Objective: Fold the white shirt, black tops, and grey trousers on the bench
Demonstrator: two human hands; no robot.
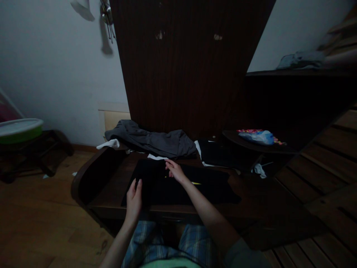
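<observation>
A dark garment (pixel 212 191) with small yellow marks lies flattened across the dark wooden bench top in front of me. At its left end, my left hand (pixel 134 197) has the cloth between thumb and fingers. My right hand (pixel 175 172) rests on the garment's far edge, with some fingers stretched out and others loosely bent. It is near a strip of white cloth (pixel 156 157). The dim light hides the folds of the garment and exactly what kind it is.
Behind the garment lies a crumpled grey cloth (pixel 156 141). Folded black and white cloth (pixel 219 153) is to its right. A colourful plastic package (pixel 258 137) sits on a rounded shelf. A raised, curved side (pixel 80 182) bounds the bench at left; a green basin (pixel 21 132) stands beyond.
</observation>
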